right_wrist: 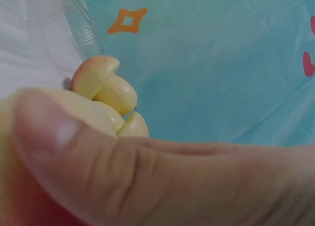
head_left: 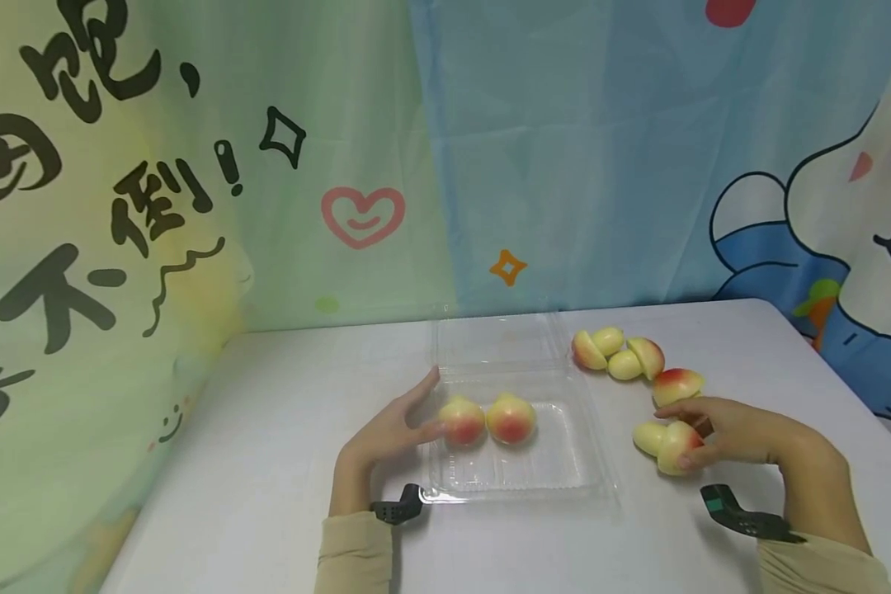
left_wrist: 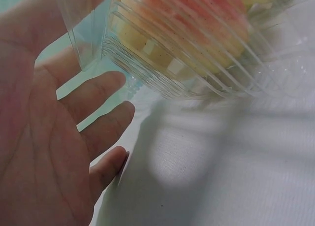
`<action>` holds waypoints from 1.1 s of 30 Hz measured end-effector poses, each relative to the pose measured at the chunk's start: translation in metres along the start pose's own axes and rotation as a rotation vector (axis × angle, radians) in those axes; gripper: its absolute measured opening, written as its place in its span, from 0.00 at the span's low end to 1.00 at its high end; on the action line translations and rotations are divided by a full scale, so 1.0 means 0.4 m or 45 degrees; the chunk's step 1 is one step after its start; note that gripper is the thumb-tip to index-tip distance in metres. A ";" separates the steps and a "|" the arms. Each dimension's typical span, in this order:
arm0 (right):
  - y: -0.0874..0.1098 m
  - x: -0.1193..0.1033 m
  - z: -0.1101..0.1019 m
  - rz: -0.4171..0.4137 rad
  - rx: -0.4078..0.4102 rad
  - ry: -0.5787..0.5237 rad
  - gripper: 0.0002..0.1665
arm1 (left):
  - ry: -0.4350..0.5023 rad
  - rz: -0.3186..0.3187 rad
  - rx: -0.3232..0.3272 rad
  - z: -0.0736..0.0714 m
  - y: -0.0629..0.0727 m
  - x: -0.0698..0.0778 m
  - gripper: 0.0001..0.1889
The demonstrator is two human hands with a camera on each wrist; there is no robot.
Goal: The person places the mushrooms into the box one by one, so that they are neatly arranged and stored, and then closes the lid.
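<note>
A clear plastic clamshell box [head_left: 586,450] lies with its lid [head_left: 501,340] folded back. Inside sit two toy mushrooms [head_left: 511,419], their rounded red-and-yellow caps facing the front. At the box's left side, my left hand [head_left: 397,421] touches the plastic with its thumb near the rim; the other fingers are extended and spread in the left wrist view. To the right of the box, my right hand [head_left: 735,429] grips another toy mushroom [head_left: 671,448] by its red-tinted cap, the pale yellow stem pointing left. In the right wrist view the thumb [right_wrist: 44,125] presses on the cap.
Several more toy mushrooms [head_left: 624,365] lie in a slanting row behind my right hand, the closest [head_left: 677,385] just beyond its fingers. The white table [head_left: 289,462] meets a printed curtain [head_left: 564,165] at the back.
</note>
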State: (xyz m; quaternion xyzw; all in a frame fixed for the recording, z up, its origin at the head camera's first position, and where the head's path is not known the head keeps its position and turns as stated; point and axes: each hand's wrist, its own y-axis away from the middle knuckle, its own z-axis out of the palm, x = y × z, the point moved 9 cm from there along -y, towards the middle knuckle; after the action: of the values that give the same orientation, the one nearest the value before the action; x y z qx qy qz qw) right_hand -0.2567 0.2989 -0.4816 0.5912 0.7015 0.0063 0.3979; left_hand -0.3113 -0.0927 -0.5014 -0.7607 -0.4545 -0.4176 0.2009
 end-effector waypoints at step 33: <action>-0.038 -0.064 0.049 -0.011 -0.046 0.038 0.53 | 0.011 0.001 0.007 0.000 -0.004 -0.007 0.46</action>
State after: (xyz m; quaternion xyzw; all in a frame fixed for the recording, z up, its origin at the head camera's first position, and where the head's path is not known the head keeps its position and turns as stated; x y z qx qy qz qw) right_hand -0.2584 0.2641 -0.4883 0.5807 0.7098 0.0262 0.3980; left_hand -0.3133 -0.0933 -0.5040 -0.7586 -0.4542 -0.4197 0.2051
